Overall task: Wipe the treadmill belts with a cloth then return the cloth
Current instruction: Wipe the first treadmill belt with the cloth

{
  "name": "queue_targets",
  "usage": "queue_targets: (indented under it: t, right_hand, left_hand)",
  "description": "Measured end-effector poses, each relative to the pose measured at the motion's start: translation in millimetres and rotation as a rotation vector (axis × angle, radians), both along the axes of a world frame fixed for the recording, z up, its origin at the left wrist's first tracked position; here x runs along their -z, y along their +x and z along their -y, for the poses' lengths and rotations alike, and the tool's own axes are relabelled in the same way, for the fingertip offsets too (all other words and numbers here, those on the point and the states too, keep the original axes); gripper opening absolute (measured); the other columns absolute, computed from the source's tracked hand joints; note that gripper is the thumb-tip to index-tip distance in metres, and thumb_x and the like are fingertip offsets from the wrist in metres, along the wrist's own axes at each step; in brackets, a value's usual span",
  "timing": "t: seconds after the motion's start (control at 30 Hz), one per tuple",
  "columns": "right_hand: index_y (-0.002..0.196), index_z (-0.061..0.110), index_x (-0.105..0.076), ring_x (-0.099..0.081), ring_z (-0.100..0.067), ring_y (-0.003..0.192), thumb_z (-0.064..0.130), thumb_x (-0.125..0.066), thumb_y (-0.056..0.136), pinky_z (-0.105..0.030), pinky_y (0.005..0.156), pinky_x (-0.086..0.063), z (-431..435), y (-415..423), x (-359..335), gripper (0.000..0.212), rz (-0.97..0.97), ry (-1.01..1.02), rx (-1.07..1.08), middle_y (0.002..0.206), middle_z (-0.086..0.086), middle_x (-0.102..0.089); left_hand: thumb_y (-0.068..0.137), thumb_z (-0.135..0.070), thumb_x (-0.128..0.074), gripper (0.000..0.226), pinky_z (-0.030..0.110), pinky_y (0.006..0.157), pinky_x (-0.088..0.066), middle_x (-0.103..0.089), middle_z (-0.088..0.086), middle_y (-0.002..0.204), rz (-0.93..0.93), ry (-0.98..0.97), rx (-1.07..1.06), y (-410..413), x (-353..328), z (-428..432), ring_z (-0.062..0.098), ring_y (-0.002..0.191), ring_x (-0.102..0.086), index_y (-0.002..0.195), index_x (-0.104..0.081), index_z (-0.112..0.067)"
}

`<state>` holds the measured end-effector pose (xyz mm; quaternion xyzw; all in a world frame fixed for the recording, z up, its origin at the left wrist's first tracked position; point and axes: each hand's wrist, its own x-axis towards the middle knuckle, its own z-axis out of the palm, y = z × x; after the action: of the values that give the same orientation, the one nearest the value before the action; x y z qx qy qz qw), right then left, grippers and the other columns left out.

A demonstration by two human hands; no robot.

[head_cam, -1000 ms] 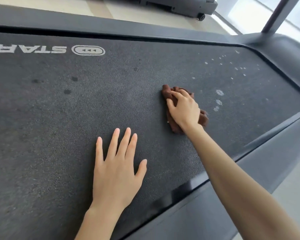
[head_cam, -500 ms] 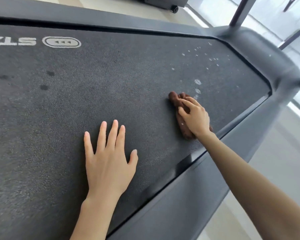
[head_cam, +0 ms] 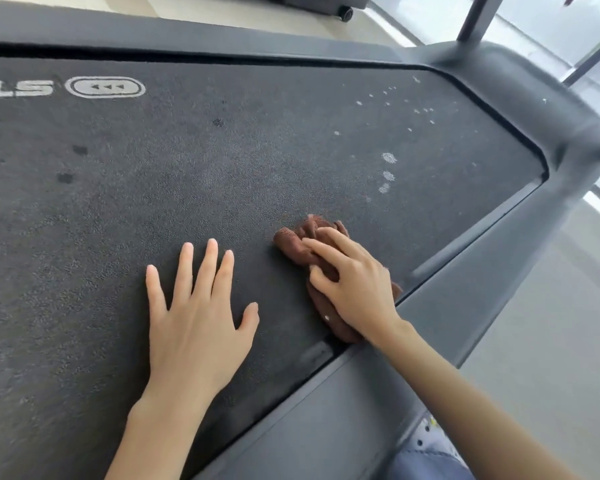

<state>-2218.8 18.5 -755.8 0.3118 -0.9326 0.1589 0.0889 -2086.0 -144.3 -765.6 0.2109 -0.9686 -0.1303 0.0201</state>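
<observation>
The dark textured treadmill belt (head_cam: 222,168) fills most of the head view. A crumpled brown cloth (head_cam: 297,242) lies on it near the right side rail. My right hand (head_cam: 354,289) lies on top of the cloth, fingers bent over it, pressing it onto the belt. My left hand (head_cam: 198,323) rests flat on the belt just left of the cloth, fingers spread and straight. White specks and spots (head_cam: 388,157) dot the belt beyond the cloth, and dark spots (head_cam: 65,177) sit at the left.
A grey side rail (head_cam: 378,375) runs along the belt's near right edge, and a curved grey end cover (head_cam: 551,109) closes the far right end. An upright post (head_cam: 475,19) rises behind it. Pale floor (head_cam: 551,323) lies to the right. Another machine's wheel (head_cam: 345,12) shows at top.
My right hand has dragged the cloth back toward me and toward the near rail, away from the white spots. My left hand stays flat on the belt.
</observation>
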Motion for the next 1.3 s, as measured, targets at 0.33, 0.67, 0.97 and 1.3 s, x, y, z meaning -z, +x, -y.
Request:
queue_targets:
  t: [0.33,0.67,0.97,1.3]
  right_hand:
    - [0.126,0.028,-0.061,-0.045,-0.026,0.128,0.028,-0.055,0.090,-0.039,0.100,-0.039,-65,-112,-14,0.036,0.084,-0.043,0.446,0.142,0.004,-0.048]
    - [0.131,0.031,-0.054,-0.038,-0.019,0.131,0.032,-0.053,0.092,-0.033,0.096,-0.039,-62,-74,-4,0.039,0.033,0.074,0.228,0.141,0.005,-0.045]
    - [0.120,0.028,-0.065,-0.048,-0.023,0.124,0.038,-0.059,0.088,-0.037,0.089,-0.046,-57,-99,4,0.034,-0.050,0.014,0.126,0.131,0.003,-0.055]
    - [0.122,0.032,-0.063,-0.046,-0.021,0.124,0.040,-0.049,0.091,-0.037,0.087,-0.044,-2,-191,3,0.034,-0.027,-0.001,0.134,0.137,0.007,-0.051]
  left_hand:
    - [0.090,-0.059,-0.026,0.077,0.053,0.113,0.006,0.022,0.007,0.155,-0.020,-0.025,0.094,-54,-16,-27,0.026,0.141,0.022,0.149,0.003,-0.020]
    - [0.093,-0.054,-0.020,0.069,0.053,0.115,0.002,0.001,0.001,0.159,-0.090,-0.102,0.275,-160,12,-54,0.019,0.145,0.008,0.150,-0.007,-0.018]
    - [0.086,-0.055,-0.008,0.073,0.051,0.116,-0.001,-0.006,0.002,0.158,-0.113,-0.136,0.274,-156,15,-55,0.018,0.145,0.001,0.149,-0.012,-0.018]
    - [0.089,-0.054,-0.012,0.070,0.050,0.116,-0.001,-0.006,0.002,0.159,-0.096,-0.135,0.272,-156,17,-53,0.018,0.145,0.002,0.150,-0.013,-0.018]
